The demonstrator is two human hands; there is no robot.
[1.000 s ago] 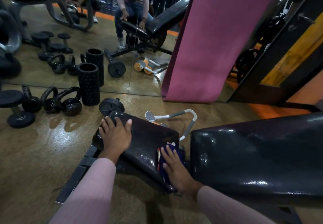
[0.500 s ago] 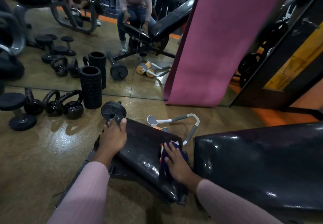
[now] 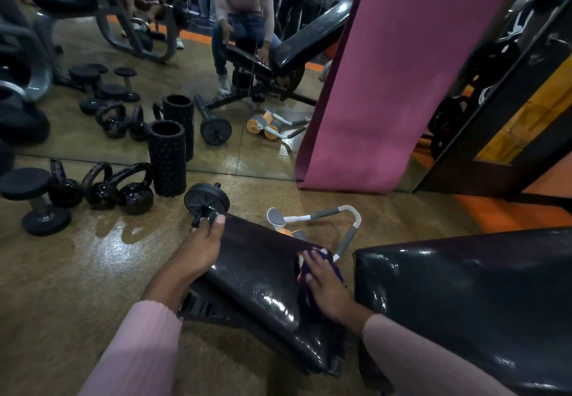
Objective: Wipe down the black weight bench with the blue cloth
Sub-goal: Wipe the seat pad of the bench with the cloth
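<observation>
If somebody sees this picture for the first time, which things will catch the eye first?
The tall pink mat leaning against the mirror at upper right. Then, low in the middle, the glossy black bench seat, where the right grip presses the blue cloth. Black kettlebells stand on the floor at left.

blue cloth (image 3: 336,270) mostly under right hand (image 3: 328,293), bench backrest (image 3: 464,296) cropped right

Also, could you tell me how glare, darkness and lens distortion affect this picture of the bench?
Head view: glare spots sit on the glossy black bench near the right hand; the blue cloth under it reads dark and muddy; the floor shows a pale sheen; the wide lens leans the pink mat and stretches the corners; the mirror image is soft.
</observation>
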